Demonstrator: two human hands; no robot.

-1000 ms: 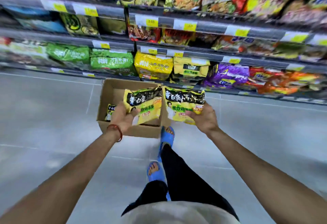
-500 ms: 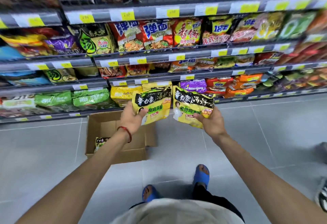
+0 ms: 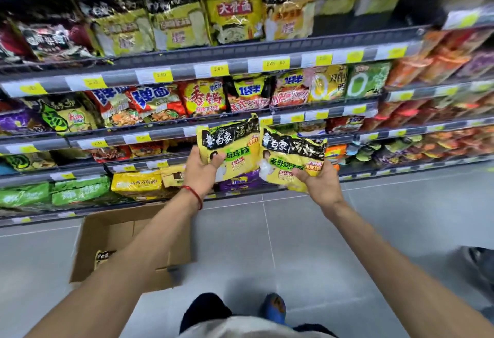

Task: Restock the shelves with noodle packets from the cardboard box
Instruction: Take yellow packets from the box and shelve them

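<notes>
The left hand (image 3: 199,170) is curled round the lower left corner of one yellow noodle packet (image 3: 235,145), thumb across its face, and the right hand (image 3: 319,185) pinches the lower right corner of a second packet (image 3: 291,156); the two packets touch edge to edge between the hands. A second ago both were held low over the cardboard box (image 3: 107,233). Now they are lifted in front of the price rails of the middle shelves (image 3: 240,66), and the box lies well below at 7 o'clock, partly behind the left forearm, with one more packet (image 3: 104,257) inside. The picking step looks done and the carry to the shelf is under way. Packets that seem to match (image 3: 287,14) stand on the upper shelf at 12 o'clock, a likely home, with a dark gap just beside them at 1 o'clock. Both held packets face the camera with print upright, black bands toward 12 o'clock. The left one leans slightly toward 1 o'clock; the right one is tipped further clockwise, its band sloping down toward 4. Each long axis appears to run roughly 12 to 6, though the hands cover the bottom edges.
</notes>
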